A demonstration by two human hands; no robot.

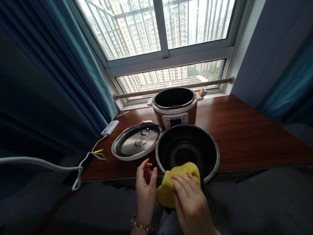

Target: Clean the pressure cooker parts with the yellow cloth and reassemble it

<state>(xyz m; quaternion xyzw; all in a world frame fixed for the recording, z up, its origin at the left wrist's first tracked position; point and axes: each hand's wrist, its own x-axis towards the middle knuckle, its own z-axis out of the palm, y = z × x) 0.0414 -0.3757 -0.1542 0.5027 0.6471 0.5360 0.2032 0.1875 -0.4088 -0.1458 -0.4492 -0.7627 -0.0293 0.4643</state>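
A yellow cloth (179,182) is in my right hand (192,199), whose fingers press on it over the near rim of a black inner pot (193,137). The pot sits at the table's front edge, with its dark inside facing up toward me. My left hand (146,182) is just left of the cloth, apart from the pot, its fingers loosely curled with a gap to the thumb and nothing between them. Left of the pot, the cooker lid (138,142) lies with its metal inner side up. Behind the pot stands the brown and white cooker body (174,107), uncovered.
The brown wooden table (249,137) reaches up to a barred window (193,23). A white power bank (110,128) with a white cable (85,160) lies at the left edge. Blue curtains (80,49) hang on the left. A horizontal rod (151,91) crosses below the window.
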